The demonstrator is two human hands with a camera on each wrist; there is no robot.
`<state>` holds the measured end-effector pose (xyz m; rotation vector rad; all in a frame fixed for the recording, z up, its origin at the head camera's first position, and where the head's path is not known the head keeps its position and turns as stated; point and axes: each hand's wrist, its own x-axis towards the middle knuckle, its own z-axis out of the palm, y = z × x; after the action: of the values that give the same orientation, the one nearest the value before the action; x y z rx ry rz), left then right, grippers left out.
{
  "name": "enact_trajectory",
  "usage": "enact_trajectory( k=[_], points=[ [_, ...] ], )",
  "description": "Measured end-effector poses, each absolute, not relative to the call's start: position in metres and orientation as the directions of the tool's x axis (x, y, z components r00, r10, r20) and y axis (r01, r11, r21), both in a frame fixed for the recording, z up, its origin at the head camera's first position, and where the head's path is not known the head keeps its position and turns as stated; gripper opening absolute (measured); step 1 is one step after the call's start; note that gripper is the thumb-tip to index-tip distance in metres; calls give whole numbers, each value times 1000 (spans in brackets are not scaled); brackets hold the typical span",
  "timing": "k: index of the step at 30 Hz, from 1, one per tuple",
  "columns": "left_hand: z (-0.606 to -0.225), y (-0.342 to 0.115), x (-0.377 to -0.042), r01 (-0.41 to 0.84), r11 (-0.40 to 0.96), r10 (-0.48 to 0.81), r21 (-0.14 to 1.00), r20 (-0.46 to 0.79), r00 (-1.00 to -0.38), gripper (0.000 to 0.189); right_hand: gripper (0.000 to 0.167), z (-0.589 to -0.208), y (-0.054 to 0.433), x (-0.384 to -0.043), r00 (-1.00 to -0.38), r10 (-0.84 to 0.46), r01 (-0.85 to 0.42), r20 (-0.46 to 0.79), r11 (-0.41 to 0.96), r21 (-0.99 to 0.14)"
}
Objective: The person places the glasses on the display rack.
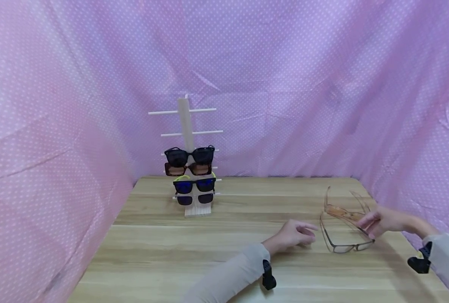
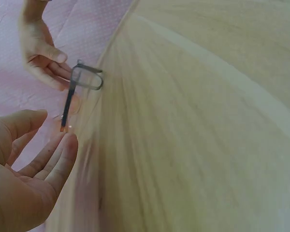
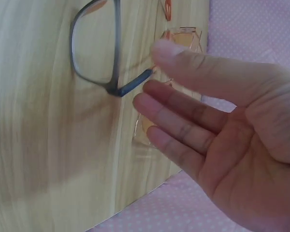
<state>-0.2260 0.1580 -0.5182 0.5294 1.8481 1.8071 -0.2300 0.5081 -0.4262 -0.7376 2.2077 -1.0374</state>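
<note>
My right hand pinches one temple of a pair of dark-framed eyeglasses between thumb and fingers. Clear lenses sit in the frame, which points towards me with both temples unfolded. In the right wrist view the temple of the eyeglasses runs to the thumb and fingertips. A little to the left is my left hand, fingers loosely bent and holding nothing, close to the other temple. Behind the eyeglasses, orange-tinted glasses lie on the table with their temples pointing away; the right hand partly hides them in the right wrist view.
A wooden display stand with white crossbars stands at the table's back left. Several sunglasses hang on its lower bars; the top two bars carry none. Pink dotted cloth surrounds the wooden table.
</note>
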Motion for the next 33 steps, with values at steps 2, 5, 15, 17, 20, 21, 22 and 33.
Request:
enact_trajectory(
  k=[2, 5, 15, 17, 20, 21, 22, 33],
  points=[
    [-520, 161, -224, -75, 33, 598, 997, -80, -798, 33, 39, -429, 510, -230, -665, -690, -200, -286, 534, -822],
    [-520, 163, -223, -80, 24, 602, 997, -78, -795, 34, 46, -434, 511, -230, -656, -698, -185, -286, 516, -836],
    [-527, 168, -225, -123, -2, 620, 992, -95, -778, 36, 53, -446, 507, -227, -680, -674, -123, -290, 495, -860],
    [-526, 166, -225, -122, -8, 626, 992, -91, -774, 36, 48, -449, 503, -228, -679, -677, -107, -285, 475, -874],
    [-524, 161, -226, -119, -6, 630, 993, -88, -771, 36, 42, -450, 495, -230, -686, -677, -129, -268, 475, -870],
    [-523, 160, -227, -119, -3, 628, 993, -90, -773, 36, 41, -450, 492, -230, -693, -671, -141, -264, 485, -863],
    [-523, 159, -227, -116, 1, 628, 993, -91, -773, 36, 39, -449, 489, -229, -698, -668, -154, -258, 492, -857],
    [-533, 149, -232, -73, 8, 615, 997, -62, -786, 26, 42, -450, 455, -240, -720, -641, -185, -265, 545, -818]
  ],
)
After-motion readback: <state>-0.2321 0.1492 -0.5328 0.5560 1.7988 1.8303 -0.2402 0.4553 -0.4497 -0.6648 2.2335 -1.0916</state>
